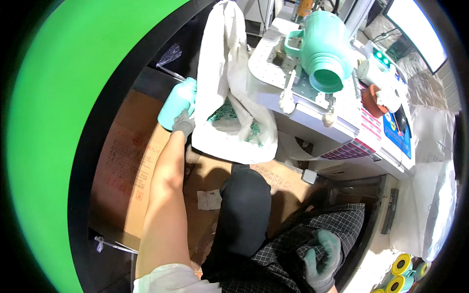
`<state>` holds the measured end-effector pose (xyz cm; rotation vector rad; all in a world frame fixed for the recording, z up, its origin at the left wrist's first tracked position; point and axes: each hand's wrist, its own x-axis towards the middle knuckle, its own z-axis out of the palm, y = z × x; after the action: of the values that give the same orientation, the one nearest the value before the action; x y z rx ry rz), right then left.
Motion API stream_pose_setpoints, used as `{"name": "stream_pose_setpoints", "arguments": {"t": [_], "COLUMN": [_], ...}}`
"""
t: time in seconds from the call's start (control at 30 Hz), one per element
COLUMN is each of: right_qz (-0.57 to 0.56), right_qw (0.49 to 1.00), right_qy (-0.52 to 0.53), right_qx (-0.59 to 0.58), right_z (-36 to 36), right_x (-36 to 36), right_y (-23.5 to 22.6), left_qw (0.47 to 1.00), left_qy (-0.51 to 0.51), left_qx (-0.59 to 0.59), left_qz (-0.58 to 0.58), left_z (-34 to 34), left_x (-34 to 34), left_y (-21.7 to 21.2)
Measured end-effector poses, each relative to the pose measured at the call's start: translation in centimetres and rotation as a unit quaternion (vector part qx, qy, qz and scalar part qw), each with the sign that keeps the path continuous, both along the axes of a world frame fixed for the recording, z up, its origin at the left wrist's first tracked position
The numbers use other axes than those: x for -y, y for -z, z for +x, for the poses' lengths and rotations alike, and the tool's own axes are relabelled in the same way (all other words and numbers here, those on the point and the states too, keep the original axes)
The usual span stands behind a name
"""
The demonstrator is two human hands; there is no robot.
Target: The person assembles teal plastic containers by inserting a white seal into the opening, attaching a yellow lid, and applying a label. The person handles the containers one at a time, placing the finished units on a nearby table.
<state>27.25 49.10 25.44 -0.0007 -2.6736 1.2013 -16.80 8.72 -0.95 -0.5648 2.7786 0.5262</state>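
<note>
My left hand (183, 123), in a grey glove, reaches out to the far left and is closed at the handle side of a mint-green plastic jug (176, 104). The jug is tilted, held over the cardboard beside a white sack; its fingers are partly hidden behind it. My right hand (322, 263), in a grey-green glove, rests over the black checked apron on my lap. Its fingers curl loosely apart from the thumb, with nothing between them. A second mint-green jug (325, 46) lies mouth toward me on the perforated machine top (266, 61).
The white sack (234, 151) stands open with green plastic scraps (224, 112) inside. Flattened cardboard (132, 161) covers the floor. Right of the machine are a brown-red bowl (373, 100) and a bright screen (419, 30). Yellow-rimmed containers (401, 263) stand at the lower right.
</note>
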Motion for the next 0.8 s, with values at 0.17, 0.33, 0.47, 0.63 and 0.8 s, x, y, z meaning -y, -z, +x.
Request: {"name": "stream_pose_setpoints", "arguments": {"t": [0.17,0.33,0.47,0.63,0.8], "right_qz": [-0.018,-0.139,-0.142,-0.069,0.013], "right_qw": [0.999,0.988,0.986,0.981,0.98], "right_qy": [0.032,0.063,0.051,-0.004,-0.026], "right_qx": [0.022,0.0,-0.065,-0.183,-0.197], "right_z": [1.2,1.6,1.5,2.1,5.3], "right_x": [-0.4,-0.6,-1.4,-1.7,-0.6], "right_y": [1.2,2.2,1.9,-1.2,-2.4], "left_qw": [0.997,0.913,0.77,0.691,0.722], "left_qy": [-0.016,-0.008,0.242,0.433,0.541], "left_qx": [-0.068,-0.403,-0.585,-0.491,0.008], "left_qz": [-0.041,-0.068,0.081,0.306,0.432], "left_z": [6.1,17.9,25.0,27.1,28.9], "left_x": [1.7,2.7,-4.2,-14.7,-25.9], "left_y": [-2.1,-8.7,-21.4,-30.4,-26.4]}}
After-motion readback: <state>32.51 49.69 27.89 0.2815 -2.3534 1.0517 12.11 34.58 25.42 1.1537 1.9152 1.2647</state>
